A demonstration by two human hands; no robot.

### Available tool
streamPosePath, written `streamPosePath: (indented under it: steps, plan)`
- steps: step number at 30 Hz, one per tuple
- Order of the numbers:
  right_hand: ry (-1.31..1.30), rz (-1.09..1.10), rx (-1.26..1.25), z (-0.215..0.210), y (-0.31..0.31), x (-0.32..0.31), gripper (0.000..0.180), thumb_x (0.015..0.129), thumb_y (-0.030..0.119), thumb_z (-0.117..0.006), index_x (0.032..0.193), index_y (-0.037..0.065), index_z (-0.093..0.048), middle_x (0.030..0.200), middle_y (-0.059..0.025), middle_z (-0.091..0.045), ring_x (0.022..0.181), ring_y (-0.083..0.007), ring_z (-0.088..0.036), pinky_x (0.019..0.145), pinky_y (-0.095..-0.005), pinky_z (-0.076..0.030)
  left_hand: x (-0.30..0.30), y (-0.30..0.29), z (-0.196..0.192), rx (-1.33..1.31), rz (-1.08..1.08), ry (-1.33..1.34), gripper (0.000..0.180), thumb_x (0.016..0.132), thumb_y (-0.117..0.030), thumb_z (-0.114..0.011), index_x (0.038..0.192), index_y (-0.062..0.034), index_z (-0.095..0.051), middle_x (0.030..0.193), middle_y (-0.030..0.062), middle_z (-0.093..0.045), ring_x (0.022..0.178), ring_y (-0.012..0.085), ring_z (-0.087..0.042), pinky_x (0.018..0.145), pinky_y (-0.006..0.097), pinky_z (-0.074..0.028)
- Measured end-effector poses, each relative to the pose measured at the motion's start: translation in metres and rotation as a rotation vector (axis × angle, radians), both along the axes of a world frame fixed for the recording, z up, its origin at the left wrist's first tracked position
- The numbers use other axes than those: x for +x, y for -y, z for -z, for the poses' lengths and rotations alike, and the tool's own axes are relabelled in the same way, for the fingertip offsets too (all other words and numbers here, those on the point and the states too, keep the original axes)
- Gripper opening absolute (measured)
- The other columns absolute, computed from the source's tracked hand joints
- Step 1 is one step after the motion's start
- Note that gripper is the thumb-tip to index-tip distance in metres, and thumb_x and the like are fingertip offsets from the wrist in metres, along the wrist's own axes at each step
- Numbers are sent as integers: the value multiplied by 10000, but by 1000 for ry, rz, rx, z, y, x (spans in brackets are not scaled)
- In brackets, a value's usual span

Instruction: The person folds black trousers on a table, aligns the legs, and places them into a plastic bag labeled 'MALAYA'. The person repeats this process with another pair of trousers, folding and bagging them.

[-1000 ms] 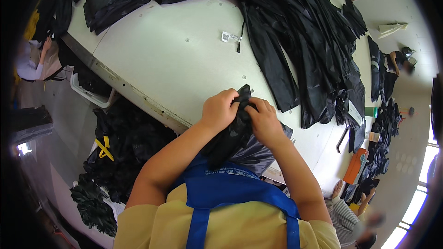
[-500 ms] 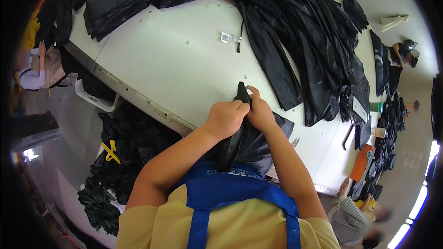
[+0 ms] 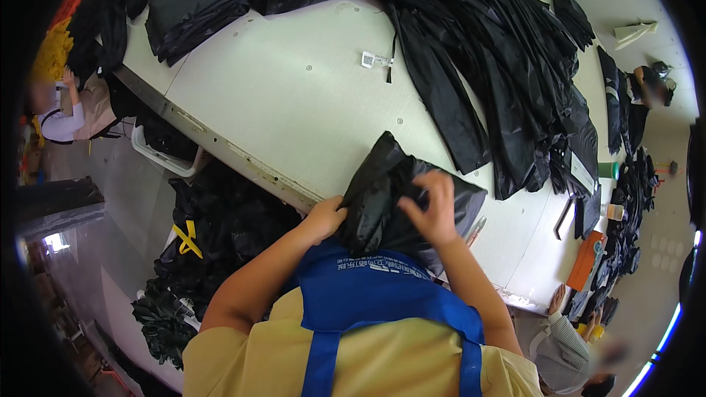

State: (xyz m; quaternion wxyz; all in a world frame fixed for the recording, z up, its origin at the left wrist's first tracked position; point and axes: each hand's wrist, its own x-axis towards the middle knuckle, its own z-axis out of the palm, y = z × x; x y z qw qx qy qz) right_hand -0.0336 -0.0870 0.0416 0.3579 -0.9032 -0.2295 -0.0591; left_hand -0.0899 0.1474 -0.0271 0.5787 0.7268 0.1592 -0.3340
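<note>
A black, slightly shiny garment (image 3: pixel 371 198) lies bunched and partly folded at the near edge of the table, right against my blue apron. My left hand (image 3: pixel 323 220) pinches its left edge, the fingertips hidden by the cloth. Over the right part of the garment is my right hand (image 3: pixel 435 209), thumb and fingers apart and slightly blurred, with nothing seen in it. Beyond them, a white tag (image 3: pixel 368 59) on a black cord rests on the pale table (image 3: pixel 279 103).
Long black garments (image 3: pixel 471 66) spread across the far and right side. A folded black stack (image 3: pixel 198 7) sits at the far left. Black fabric with a yellow strip (image 3: pixel 188 240) heaps below the table's left edge. An orange box (image 3: pixel 585 261) stands right; other people work around.
My hands have parted: the left moved left and down to the garment's edge, the right opened and moved right and down. The garment, pinched up before, now spreads wider on the table.
</note>
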Motion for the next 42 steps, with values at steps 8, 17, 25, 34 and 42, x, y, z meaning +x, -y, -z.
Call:
streamPosePath:
  steps: [8, 17, 25, 34, 42]
  plan:
    - [-49, -31, -231, -15, -47, -35, 401, 611, 287, -812, 994, 267, -694, 1209, -79, -464, 1113, -299, -430, 908, -415, -331, 18, 26, -7, 84, -33, 346, 157, 879, -117, -498, 972, -4, -556, 798, 264, -610, 717, 411, -607, 608, 487, -462]
    - [-1, 73, -479, 21, -65, -26, 312, 630, 150, -741, 928, 154, -651, 1208, -44, -480, 1134, -268, -444, 909, -406, -361, 37, 17, -55, 452, 409, 471, 177, 771, -108, -558, 868, 34, -515, 751, 271, -608, 739, 459, -590, 681, 532, -474]
    - [-131, -47, -39, 0, -27, 5, 530, 656, 66, -735, 1170, 118, -619, 1173, -116, -513, 1068, -310, -492, 916, -438, -408, 52, 22, -51, 550, 261, 753, 385, 780, -100, -585, 1125, -42, -425, 730, 206, -621, 665, 410, -605, 576, 506, -468]
    - [-83, -193, -726, 53, -60, 8, 573, 921, 292, -367, 1379, -52, -379, 1500, -273, -229, 1429, -362, -166, 1166, -445, -93, 58, 41, -18, 407, 162, 826, 321, 844, -98, -560, 1121, -34, -411, 759, 189, -634, 651, 395, -611, 563, 486, -469]
    - [-314, -209, -96, 64, -38, 35, 737, 815, 152, -561, 1436, -72, -232, 1460, -289, -303, 1436, -339, -159, 1165, -421, -101, 75, 43, -13, 390, 190, 733, 239, 862, -92, -542, 1065, -23, -436, 787, 201, -631, 743, 406, -619, 647, 499, -474]
